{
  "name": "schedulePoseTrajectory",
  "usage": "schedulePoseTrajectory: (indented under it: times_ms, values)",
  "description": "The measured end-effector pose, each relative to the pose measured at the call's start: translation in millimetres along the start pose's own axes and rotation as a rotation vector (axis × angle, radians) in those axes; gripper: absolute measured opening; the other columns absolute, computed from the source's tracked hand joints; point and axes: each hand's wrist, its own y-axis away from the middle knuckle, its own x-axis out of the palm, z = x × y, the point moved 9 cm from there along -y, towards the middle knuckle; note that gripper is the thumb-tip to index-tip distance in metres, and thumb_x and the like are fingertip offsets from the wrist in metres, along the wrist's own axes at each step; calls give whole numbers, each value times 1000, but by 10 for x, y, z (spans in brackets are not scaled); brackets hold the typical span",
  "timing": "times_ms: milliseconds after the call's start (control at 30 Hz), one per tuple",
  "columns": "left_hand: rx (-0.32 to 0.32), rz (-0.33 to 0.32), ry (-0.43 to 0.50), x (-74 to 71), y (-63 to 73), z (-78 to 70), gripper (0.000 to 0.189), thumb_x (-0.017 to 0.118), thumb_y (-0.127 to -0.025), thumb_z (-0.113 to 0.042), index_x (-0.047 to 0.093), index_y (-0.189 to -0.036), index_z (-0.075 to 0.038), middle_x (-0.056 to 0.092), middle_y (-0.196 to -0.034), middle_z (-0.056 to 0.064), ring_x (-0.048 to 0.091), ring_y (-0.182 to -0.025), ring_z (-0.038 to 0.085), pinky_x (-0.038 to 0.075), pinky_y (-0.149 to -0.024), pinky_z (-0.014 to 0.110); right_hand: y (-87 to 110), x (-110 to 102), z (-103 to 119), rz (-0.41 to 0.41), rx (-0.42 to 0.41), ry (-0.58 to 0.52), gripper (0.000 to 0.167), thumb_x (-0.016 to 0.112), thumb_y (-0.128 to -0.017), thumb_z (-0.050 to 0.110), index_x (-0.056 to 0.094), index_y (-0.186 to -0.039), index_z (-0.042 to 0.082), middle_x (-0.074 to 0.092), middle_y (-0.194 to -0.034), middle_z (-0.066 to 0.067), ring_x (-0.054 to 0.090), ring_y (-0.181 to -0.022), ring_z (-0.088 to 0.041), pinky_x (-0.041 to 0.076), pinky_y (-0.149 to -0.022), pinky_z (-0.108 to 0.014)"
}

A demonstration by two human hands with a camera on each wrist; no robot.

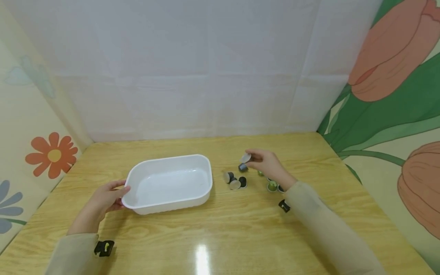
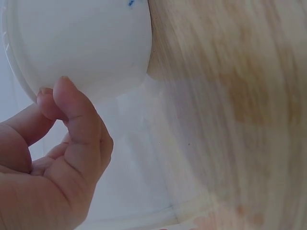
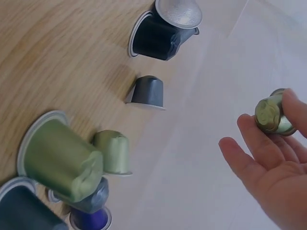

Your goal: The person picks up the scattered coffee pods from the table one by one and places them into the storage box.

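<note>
- Left hand (image 1: 104, 196): fingers (image 2: 81, 120) nearly closed, pinching the white tray by its rim; thumb over the edge, other fingers outside and under it.
- White tray (image 1: 165, 208): rectangular, rounded corners, on the counter; extends rightward from the left hand's fingers. Blue mark (image 2: 130, 3) on its outside, beyond those fingertips.
- Right hand (image 1: 266, 162): fingers parted only by the width of a small capsule, which they pinch against the thumb.
- Green-gold capsule (image 3: 267, 115): raised above the counter between the right hand's thumb and fingers, its pale lid turned toward the head camera.
- Grey capsule (image 1: 243, 167): single, on the counter, just below the right fingers and apart from them.
- Dark capsules (image 1: 243, 181), a small cluster: left of the right fingers and nearer the person, between them and the tray; some pale lids show.
- Green capsules (image 3: 62, 155), two, grouped with a dark blue capsule (image 3: 26, 208) and a purple capsule (image 3: 91, 219): right of the right fingers, near the wrist, partly hidden by the arm in the head view.
- Counter (image 1: 154, 244): wood-grained, beneath both hands' fingers.
- White cloth (image 1: 206, 76): upright, beyond both hands' fingers.
</note>
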Motion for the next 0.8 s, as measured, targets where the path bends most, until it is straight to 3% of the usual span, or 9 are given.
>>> schedulePoseTrajectory:
  times_ms: [333, 800]
  values:
    - [-1, -8, 8, 13, 18, -17, 63, 49, -102, -20, 19, -145, 15, 59, -80, -1, 59, -64, 12, 55, -62, 26, -65, 136, 66, 28, 24, -59, 52, 68, -89, 0, 49, -137, -5, 59, -127, -21, 59, -115, -32, 50, -93, -35]
    - [-10, -4, 17, 10, 2, -2, 63, 50, -102, -21, 20, -146, 14, 61, -75, -2, 59, -64, 12, 54, -61, 26, -187, 337, 268, 36, -41, -76, 48, 69, -87, -2, 53, -132, -6, 60, -124, -23, 60, -113, -33, 51, -90, -31]
